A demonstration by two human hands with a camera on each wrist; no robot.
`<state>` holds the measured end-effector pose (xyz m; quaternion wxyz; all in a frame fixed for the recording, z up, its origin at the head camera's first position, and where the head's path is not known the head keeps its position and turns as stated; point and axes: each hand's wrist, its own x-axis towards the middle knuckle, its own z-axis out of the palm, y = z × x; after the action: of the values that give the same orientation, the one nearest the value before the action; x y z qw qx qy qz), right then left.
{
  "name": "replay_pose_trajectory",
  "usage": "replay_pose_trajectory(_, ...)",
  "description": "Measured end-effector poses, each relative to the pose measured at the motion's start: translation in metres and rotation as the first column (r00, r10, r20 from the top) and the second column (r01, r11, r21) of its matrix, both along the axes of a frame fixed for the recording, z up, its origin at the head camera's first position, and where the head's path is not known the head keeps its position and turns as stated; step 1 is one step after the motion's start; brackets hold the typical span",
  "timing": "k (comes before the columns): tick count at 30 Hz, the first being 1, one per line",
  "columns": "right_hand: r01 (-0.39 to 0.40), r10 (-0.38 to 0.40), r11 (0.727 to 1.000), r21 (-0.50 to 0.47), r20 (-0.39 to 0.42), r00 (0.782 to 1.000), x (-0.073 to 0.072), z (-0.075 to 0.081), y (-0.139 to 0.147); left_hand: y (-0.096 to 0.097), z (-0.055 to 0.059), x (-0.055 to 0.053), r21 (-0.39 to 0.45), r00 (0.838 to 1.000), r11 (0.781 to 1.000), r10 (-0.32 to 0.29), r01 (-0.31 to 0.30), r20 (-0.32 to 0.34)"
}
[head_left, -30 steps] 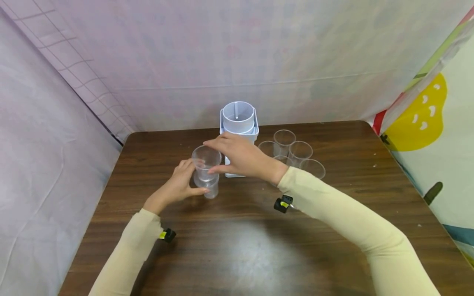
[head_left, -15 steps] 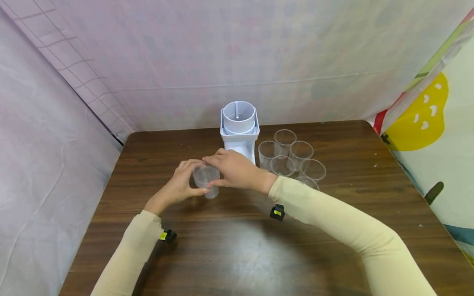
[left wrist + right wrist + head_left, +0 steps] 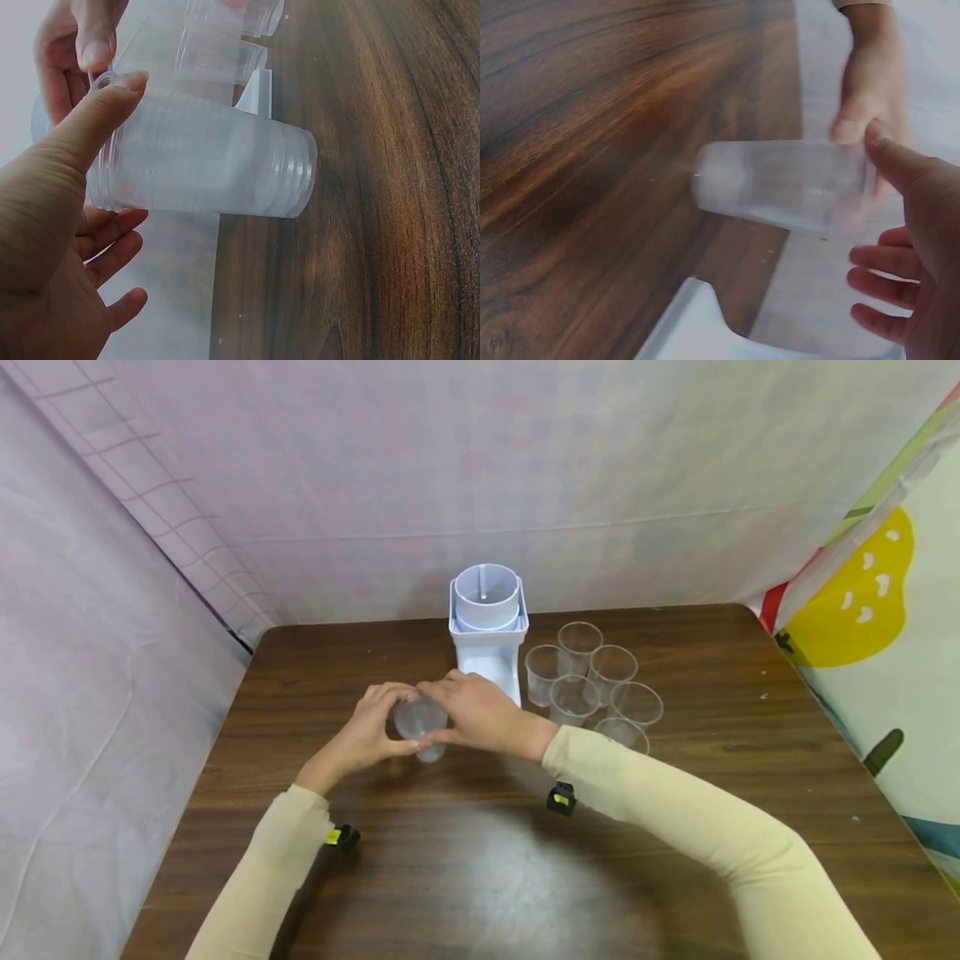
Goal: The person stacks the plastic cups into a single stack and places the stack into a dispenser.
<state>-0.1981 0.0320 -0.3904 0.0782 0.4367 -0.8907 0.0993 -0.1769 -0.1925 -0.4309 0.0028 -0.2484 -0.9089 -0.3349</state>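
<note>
A stack of nested clear plastic cups stands upright on the table, left of centre. My left hand curls round its upper part from the left, thumb on the near side. From the right, my right hand grips the same rim between thumb and index finger. In the left wrist view, several close rims show at the top of the stack. The right wrist view has the stack slightly blurred, with the right hand's other fingers loosely bent beside it.
Behind the hands stands a white plastic holder with a round cylinder on top. Several single clear cups stand upright in a group to its right. Fabric walls enclose the brown wooden table at the back and sides.
My right hand has lowered a clear cup into the stack my left hand holds; the upper cup now sits nested. The left hand has stayed nearly still.
</note>
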Motion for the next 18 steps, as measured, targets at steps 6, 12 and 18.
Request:
replay_pose_trajectory(6, 0.07, -0.07, 0.998, -0.007, 0.012, 0.997, 0.008, 0.027, 0.039, 0.0, 0.001, -0.001, -0.001, 0.999, 1.0, 0.007, -0.007, -0.041)
replay_pose_trajectory(12, 0.219, -0.219, 0.976, -0.022, -0.02, 0.975, 0.004, 0.038, 0.104, 0.0, 0.001, -0.001, -0.001, 0.998, 1.0, 0.005, -0.005, -0.058)
replay_pose_trajectory(18, 0.352, -0.352, 0.936, 0.025, 0.018, 0.936, 0.0, 0.022, 0.155, 0.001, -0.001, 0.0, 0.007, 0.999, 1.0, -0.003, 0.003, -0.05)
